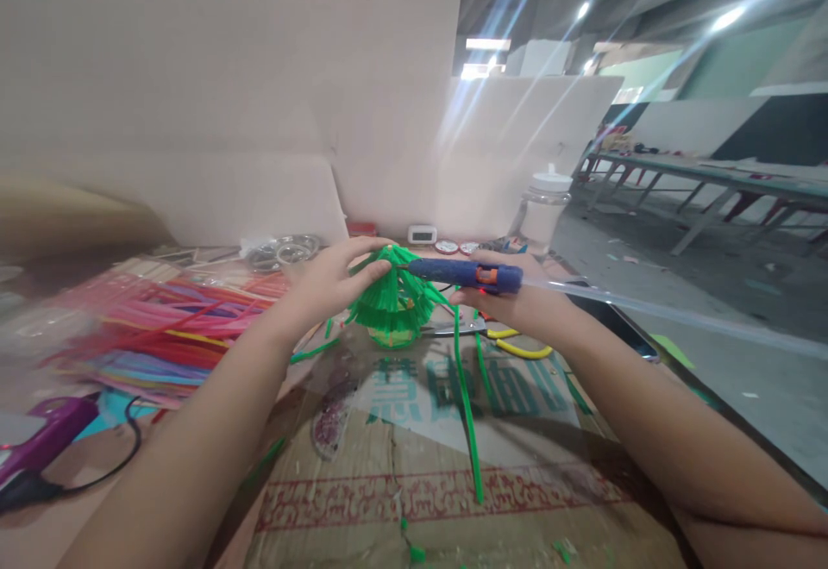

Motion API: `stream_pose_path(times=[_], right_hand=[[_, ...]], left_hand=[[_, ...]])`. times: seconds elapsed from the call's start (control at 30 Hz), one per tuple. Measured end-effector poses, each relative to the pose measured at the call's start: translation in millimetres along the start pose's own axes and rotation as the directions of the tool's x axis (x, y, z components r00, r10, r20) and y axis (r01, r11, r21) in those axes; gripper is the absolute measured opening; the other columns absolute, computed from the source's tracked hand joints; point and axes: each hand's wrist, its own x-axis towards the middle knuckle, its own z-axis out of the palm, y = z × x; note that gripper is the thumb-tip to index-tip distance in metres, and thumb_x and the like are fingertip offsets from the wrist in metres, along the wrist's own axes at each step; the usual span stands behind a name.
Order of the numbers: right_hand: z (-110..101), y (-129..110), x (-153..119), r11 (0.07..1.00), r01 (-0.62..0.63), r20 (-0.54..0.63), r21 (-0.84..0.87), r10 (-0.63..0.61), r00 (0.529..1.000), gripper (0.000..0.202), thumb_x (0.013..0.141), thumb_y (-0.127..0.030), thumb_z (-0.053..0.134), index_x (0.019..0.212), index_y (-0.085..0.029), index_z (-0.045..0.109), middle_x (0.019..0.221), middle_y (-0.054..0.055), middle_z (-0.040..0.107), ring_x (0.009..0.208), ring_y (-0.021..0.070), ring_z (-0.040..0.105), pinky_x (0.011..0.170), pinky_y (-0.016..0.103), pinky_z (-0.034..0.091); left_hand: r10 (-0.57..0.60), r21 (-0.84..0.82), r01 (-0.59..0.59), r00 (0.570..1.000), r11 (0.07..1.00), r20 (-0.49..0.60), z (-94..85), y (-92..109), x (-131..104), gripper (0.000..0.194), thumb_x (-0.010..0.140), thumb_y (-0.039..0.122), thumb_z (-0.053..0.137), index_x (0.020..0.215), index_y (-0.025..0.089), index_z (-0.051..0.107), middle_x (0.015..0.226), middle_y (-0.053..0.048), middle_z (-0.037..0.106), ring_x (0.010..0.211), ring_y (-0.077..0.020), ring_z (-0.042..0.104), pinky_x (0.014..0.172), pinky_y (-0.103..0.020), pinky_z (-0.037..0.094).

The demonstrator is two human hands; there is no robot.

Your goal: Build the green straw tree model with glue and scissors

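Note:
A green, tiered cone of fuzzy strips [392, 303] stands upright near the middle of the work surface. My left hand [342, 276] is closed on its upper left side, thumb and fingers near the top. A blue glue gun [453, 272] is in my right hand [501, 293], its nozzle pointing left at the cone's top, close to my left thumb. From the cone's right side a green strip [466, 397] hangs down across the board. Scissors with yellow handles [523, 347] lie under and beside my right hand.
Many coloured strips [161, 328] are piled at the left, with a purple tool [55, 435] and its cable below. A clear bottle with a white lid [545, 207], a small white display [423, 234] and a dark phone [614, 323] stand or lie around. White panels [226, 103] rise behind.

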Motion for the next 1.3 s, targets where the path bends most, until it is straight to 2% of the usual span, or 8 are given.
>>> stream_pose_path(times=[0.13, 0.3, 0.5, 0.87, 1.17, 1.3], right_hand=[[-8.2, -8.3, 1.3, 0.998, 0.028, 0.059, 0.058, -0.032, 0.998, 0.028, 0.077, -0.045, 0.069, 0.080, -0.017, 0.065, 0.066, 0.000, 0.061, 0.058, 0.0129, 0.051, 0.054, 0.025, 0.034], [-8.8, -6.4, 3.3, 0.986, 0.121, 0.131, 0.118, -0.136, 0.982, 0.026, 0.080, -0.044, 0.068, 0.086, -0.018, 0.065, 0.069, 0.000, 0.061, 0.062, 0.0139, 0.052, 0.057, 0.025, 0.037], [-3.3, -0.7, 3.7, 0.998, 0.058, 0.162, 0.033, -0.062, 0.985, 0.032, 0.080, -0.049, 0.068, 0.076, -0.018, 0.059, 0.067, -0.001, 0.056, 0.061, 0.0126, 0.048, 0.055, 0.025, 0.034], [-1.4, -2.0, 3.2, 0.998, 0.035, 0.166, 0.059, -0.045, 0.985, 0.031, 0.080, -0.049, 0.069, 0.091, -0.020, 0.068, 0.078, 0.004, 0.066, 0.073, 0.0189, 0.057, 0.065, 0.031, 0.045], [0.1, -0.2, 3.2, 0.999, -0.002, 0.175, 0.051, -0.007, 0.985, 0.030, 0.079, -0.044, 0.071, 0.095, -0.019, 0.068, 0.083, 0.004, 0.068, 0.073, 0.0174, 0.059, 0.067, 0.029, 0.045], [1.2, 1.6, 2.8, 0.998, -0.015, 0.172, 0.063, 0.004, 0.985, 0.028, 0.078, -0.042, 0.071, 0.094, -0.020, 0.068, 0.084, 0.003, 0.069, 0.075, 0.0178, 0.060, 0.068, 0.029, 0.045]], left_hand=[[-0.008, -0.023, 0.008, 1.000, 1.000, 0.001, 0.2, -2.9, 0.0, 0.045, 0.092, 0.049, 0.051, 0.121, 0.018, 0.064, 0.125, -0.009, 0.066, 0.117, -0.0257, 0.059, 0.105, -0.040, 0.043], [-0.029, -0.046, 0.029, 1.000, 0.999, -0.006, -0.2, -4.4, 0.2, 0.046, 0.091, 0.049, 0.052, 0.121, 0.016, 0.064, 0.124, -0.010, 0.067, 0.116, -0.0254, 0.060, 0.103, -0.039, 0.044], [-0.049, -0.046, 0.049, 0.999, 0.998, -0.003, -0.5, -2.5, -0.3, 0.047, 0.090, 0.050, 0.052, 0.122, 0.017, 0.064, 0.126, -0.010, 0.066, 0.116, -0.0259, 0.060, 0.104, -0.042, 0.044], [-0.043, -0.036, 0.043, 0.999, 0.998, 0.007, -1.0, -0.6, 0.2, 0.047, 0.091, 0.051, 0.049, 0.121, 0.018, 0.064, 0.124, -0.009, 0.066, 0.116, -0.0257, 0.059, 0.103, -0.040, 0.045], [-0.038, -0.056, 0.038, 0.999, 0.998, 0.011, -1.1, 0.7, 0.0, 0.047, 0.092, 0.049, 0.050, 0.121, 0.015, 0.063, 0.125, -0.010, 0.066, 0.116, -0.0235, 0.059, 0.102, -0.036, 0.045], [-0.040, -0.049, 0.041, 0.999, 0.998, 0.009, -0.8, 0.9, 0.0, 0.047, 0.092, 0.049, 0.050, 0.121, 0.016, 0.064, 0.124, -0.009, 0.066, 0.116, -0.0244, 0.060, 0.103, -0.038, 0.045]])
